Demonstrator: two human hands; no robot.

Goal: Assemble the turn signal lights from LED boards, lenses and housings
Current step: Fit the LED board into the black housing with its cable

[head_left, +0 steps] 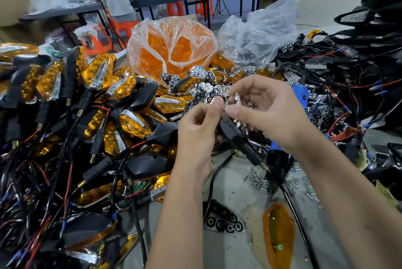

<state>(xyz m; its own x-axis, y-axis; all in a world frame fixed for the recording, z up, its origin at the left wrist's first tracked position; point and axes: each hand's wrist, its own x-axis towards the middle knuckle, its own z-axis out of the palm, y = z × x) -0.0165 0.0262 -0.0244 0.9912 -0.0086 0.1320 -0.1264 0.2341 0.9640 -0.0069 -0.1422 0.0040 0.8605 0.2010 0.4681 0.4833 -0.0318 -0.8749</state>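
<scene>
My left hand point(198, 136) grips a black turn signal housing point(233, 132) whose stalk points down to the right and ends in a brass tip. My right hand point(269, 112) pinches a small chrome reflector piece point(236, 100) just above the housing's open end. A loose amber lens point(278, 234) lies on the table near the front. A black LED board point(224, 220) with hexagonal cells rests beside it. Chrome reflectors and LED boards point(204, 88) are heaped behind my hands.
Finished amber-and-black signals with wires point(87, 120) are piled at left. A bag of amber lenses point(171, 48) and a clear bag point(258, 35) stand behind. Black housings and wiring point(359, 77) fill the right. Screws point(258, 179) and a blue-handled screwdriver point(280, 160) lie near my right forearm.
</scene>
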